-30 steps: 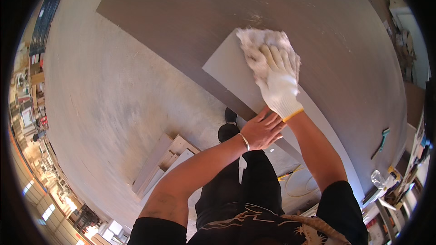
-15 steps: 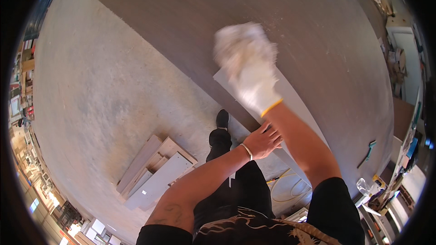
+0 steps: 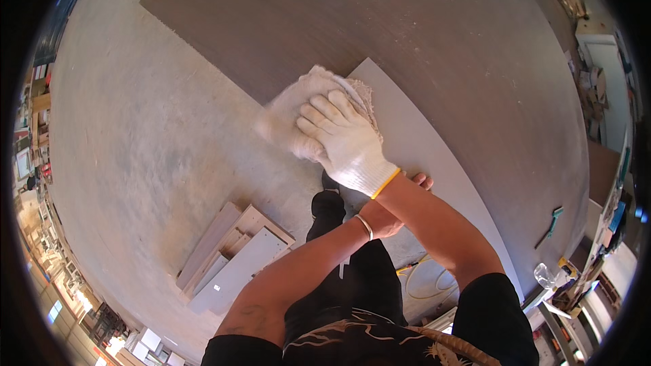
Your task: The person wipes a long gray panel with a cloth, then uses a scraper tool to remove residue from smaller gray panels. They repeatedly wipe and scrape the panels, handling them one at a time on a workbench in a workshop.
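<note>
A long light-grey board [image 3: 407, 116] lies on a large dark brown panel, reaching from the middle of the view toward the lower right. Its near left side is covered by my arms and a cloth. My right hand [image 3: 344, 137], in a white knitted glove with a yellow cuff, presses a bunched beige rag [image 3: 313, 86] at the board's far left end. Part of the rag hangs past the edge and is blurred. My bare left hand [image 3: 384, 219], with a pale bracelet at the wrist, grips the board's near edge. Its fingertips show on top, beyond my right forearm, which hides the rest.
The dark panel [image 3: 271, 24] fills the far side and right. A stack of boards [image 3: 239, 257] lies on the concrete floor [image 3: 163, 142] at lower left. A green-handled tool [image 3: 549, 227] rests on the panel's right. A yellow hose [image 3: 434, 288] lies near my legs.
My right hand has swept the rag nearer and left, to the board's end. The board appears shifted, its far corner now farther and more to the right. My left fingers now reach over it.
</note>
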`<state>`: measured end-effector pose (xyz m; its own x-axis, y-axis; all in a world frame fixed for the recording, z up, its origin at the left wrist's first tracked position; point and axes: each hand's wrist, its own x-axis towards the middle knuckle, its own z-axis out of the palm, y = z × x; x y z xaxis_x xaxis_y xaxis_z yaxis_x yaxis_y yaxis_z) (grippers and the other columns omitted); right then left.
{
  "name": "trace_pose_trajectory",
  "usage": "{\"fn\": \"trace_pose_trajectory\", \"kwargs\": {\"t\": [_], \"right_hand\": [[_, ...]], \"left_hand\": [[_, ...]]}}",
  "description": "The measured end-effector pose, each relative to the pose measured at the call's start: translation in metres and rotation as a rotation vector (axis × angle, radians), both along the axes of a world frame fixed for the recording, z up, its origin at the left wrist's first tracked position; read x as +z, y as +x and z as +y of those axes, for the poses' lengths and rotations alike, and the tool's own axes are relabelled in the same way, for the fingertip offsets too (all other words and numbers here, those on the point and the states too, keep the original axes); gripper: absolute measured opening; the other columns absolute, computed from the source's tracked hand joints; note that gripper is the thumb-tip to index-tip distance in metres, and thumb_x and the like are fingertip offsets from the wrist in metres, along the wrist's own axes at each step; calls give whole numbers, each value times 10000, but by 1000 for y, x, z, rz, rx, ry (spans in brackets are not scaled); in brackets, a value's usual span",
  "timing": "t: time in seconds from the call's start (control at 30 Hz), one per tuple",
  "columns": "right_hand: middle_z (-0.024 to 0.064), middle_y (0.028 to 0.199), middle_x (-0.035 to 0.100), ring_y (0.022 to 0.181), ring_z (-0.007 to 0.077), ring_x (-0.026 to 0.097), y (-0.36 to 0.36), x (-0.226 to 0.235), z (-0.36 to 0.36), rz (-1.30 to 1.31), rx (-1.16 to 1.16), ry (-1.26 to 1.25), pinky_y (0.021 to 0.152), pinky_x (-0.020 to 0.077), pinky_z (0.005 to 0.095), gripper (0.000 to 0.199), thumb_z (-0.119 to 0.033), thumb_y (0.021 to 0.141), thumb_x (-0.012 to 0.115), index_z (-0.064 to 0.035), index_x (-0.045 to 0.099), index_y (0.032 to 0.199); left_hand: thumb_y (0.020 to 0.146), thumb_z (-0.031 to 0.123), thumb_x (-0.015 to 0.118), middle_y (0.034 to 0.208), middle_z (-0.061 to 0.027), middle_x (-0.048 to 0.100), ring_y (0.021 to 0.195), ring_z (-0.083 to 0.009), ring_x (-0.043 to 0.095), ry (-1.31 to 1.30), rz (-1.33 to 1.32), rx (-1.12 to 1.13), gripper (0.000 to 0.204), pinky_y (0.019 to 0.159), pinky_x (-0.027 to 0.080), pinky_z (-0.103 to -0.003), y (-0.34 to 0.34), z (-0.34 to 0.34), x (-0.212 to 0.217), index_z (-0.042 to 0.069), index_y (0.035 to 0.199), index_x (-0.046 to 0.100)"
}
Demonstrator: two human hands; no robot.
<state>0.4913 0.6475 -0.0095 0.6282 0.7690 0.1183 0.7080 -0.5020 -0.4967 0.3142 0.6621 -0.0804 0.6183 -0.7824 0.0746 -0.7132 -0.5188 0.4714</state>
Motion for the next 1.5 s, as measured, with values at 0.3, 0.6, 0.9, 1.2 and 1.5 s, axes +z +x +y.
{"fn": "trace_pose_trajectory", "kwargs": {"t": [0.3,0.6,0.9,1.2,1.5], "right_hand": [[108,1431,636,1389,394,527,-42,5,-27,121,-116,-77,1218,377,503,382,-218,993,668,-102,680,1357],[185,1693,436,1603,440,310,-101,-33,-149,-85,-652,-318,1333,172,606,572,-144,884,703,-237,688,1448],[66,1295,649,1340,305,554,-85,-5,-43,47,80,-77,1177,410,476,481,-263,843,761,-167,673,1306],[171,1588,517,1512,451,415,-93,-5,-133,81,-510,-291,1306,252,558,626,-217,860,715,-131,631,1475],[50,1176,691,990,117,596,-205,-16,-203,638,-1444,102,831,529,303,326,-17,973,605,-11,685,1288]], "left_hand": [[1053,308,557,1753,-129,341,1635,-294,300,-177,141,64,673,1324,249,-548,-5,-4,-9,72,1660,387],[1027,331,587,1595,-96,560,1565,-297,404,-6,72,-50,522,1360,167,-565,-28,-30,4,79,1482,636],[1092,401,439,1790,-122,241,1653,-323,238,220,-212,42,687,1360,167,-528,-33,-41,-7,91,1692,315],[967,228,654,1308,-75,725,1363,-286,593,-179,64,86,329,1280,325,-469,-42,-42,8,48,1230,734],[994,286,569,1574,-163,564,1556,-313,417,-122,-22,72,515,1352,180,-519,-78,-76,10,16,1425,649]]}}
